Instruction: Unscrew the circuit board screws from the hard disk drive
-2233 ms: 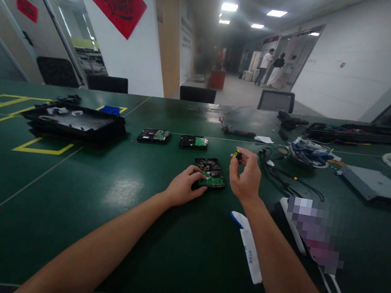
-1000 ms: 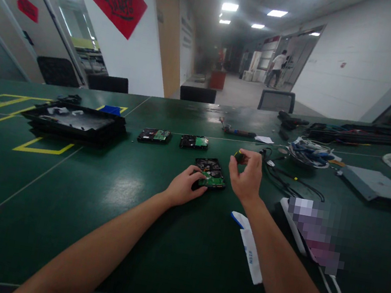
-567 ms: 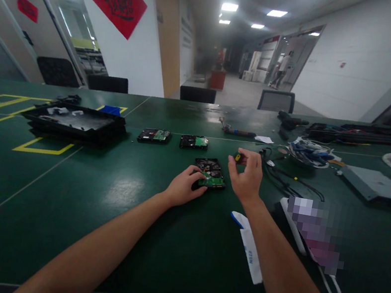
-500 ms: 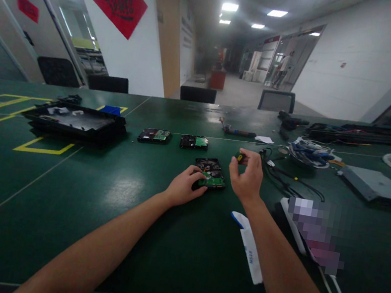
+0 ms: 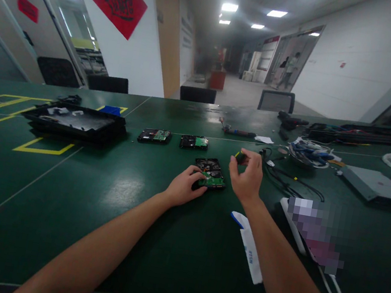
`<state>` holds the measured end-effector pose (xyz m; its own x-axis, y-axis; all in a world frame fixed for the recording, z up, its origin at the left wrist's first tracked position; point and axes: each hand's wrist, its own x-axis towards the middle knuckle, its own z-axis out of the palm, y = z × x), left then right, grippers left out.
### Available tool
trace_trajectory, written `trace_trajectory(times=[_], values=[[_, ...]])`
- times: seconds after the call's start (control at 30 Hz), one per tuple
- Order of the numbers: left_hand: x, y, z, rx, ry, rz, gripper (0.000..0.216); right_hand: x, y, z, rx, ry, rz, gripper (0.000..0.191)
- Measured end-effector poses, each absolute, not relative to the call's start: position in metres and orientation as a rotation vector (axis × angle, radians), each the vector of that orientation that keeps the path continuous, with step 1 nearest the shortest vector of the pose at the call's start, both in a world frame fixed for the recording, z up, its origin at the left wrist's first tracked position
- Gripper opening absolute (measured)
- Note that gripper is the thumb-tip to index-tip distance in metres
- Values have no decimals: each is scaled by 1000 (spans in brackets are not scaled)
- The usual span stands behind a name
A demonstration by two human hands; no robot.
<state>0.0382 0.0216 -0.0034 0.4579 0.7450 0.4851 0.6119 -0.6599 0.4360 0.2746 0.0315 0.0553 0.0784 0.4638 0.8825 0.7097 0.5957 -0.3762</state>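
My left hand [image 5: 185, 186] is closed around the near left side of a hard drive [image 5: 216, 171], steadying it flat on the table with its green circuit board facing up. Some of that board lies hidden under the fingertips. Just right of the drive, my right hand [image 5: 248, 176] is raised a little above the table. Its thumb and fingers pinch a small black-and-yellow screwdriver [image 5: 239, 156]; only the handle end shows. Behind the left hand lie two more hard drives, one at left [image 5: 154, 136] and one in the middle [image 5: 194, 142], boards up.
A black tray [image 5: 79, 121] stands at left. Black cables [image 5: 287, 185], a wire bundle [image 5: 310, 152] and a grey metal box [image 5: 381, 187] lie at right. A white-and-blue strip [image 5: 250, 254] sits beside my right forearm, near a white-edged, blurred-out object [image 5: 292, 229].
The screwdriver has turned slightly in my right fingers, showing less yellow. My left hand and the hard drive stay in place. A distant person has shifted in the doorway.
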Motion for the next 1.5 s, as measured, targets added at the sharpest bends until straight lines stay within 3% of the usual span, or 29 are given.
trace_trajectory(times=[0.87,1.03,1.17,1.4,1.5], values=[[38,22,-5,2517,1202,978,35,271,28,60,-985,-1554,-206,30],[38,22,-4,2508,1210,973,36,266,21,70,-921,-1456,155,17],[38,20,-1,2502,1202,954,36,262,20,76,-852,-1380,440,19],[38,21,-3,2500,1204,958,36,268,32,68,-882,-1320,592,23],[38,22,-4,2500,1208,966,35,269,33,67,-763,-1185,848,22]])
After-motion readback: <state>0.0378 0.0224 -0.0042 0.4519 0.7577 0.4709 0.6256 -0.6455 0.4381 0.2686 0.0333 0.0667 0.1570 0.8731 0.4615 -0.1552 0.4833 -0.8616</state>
